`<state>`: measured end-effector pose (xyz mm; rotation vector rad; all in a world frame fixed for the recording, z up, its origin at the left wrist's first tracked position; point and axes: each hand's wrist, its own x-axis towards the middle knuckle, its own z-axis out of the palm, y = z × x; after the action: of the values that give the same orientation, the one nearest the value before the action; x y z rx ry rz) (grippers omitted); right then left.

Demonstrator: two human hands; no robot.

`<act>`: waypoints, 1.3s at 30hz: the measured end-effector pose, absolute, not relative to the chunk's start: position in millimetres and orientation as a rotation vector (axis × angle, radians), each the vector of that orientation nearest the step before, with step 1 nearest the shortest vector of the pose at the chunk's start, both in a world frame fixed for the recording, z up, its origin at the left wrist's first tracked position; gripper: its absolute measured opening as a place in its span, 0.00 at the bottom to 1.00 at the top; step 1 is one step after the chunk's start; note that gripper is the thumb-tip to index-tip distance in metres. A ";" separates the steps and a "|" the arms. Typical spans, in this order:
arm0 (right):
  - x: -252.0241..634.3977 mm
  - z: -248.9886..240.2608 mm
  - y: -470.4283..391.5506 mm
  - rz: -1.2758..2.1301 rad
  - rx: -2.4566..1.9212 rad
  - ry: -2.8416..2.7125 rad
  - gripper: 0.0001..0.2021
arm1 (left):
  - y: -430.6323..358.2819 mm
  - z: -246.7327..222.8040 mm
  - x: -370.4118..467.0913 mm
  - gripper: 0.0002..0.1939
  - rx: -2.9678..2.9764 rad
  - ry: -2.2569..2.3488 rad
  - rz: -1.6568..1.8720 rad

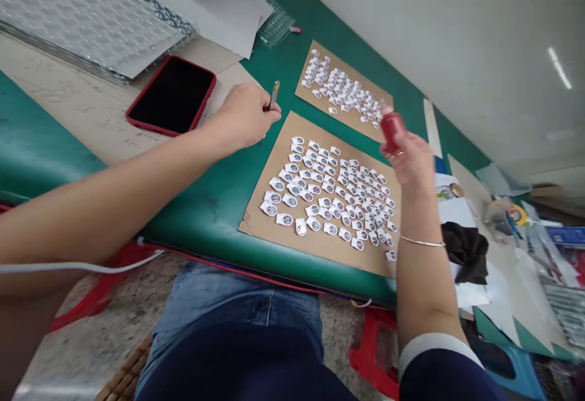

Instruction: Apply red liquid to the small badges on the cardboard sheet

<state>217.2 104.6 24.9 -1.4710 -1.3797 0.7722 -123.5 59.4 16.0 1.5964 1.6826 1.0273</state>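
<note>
My left hand is closed on a thin pen-like tool, held above the green table beside a red-cased phone. In my right hand is a small red bottle, its pale tip pointing up and left. The bottle hangs near the right end of a far cardboard sheet covered with small white tags. A nearer cardboard sheet carries many more white tags with dark round prints, laid out in loose rows. Neither hand touches the tags.
Clear bubbled plastic trays and white paper lie at the upper left. At the right are a dark cloth, papers, a tape roll and plastic bags. A pale wall borders the table's far side.
</note>
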 end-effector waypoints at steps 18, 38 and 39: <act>137.6 62.0 38.1 1.387 -0.925 -0.984 0.23 | -3.0 17.7 -101.2 0.04 1.997 1.036 0.999; 101.7 25.6 10.0 1.315 -1.061 -1.077 0.20 | -17.3 3.5 -119.1 0.06 2.381 0.764 0.695; 101.2 25.3 9.2 1.316 -1.070 -1.086 0.20 | -17.4 3.7 -118.8 0.06 2.381 0.771 0.690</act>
<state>101.2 9.2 25.3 -1.0701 -1.0858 1.3161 -118.8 -17.4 3.7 2.3806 0.7715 0.6896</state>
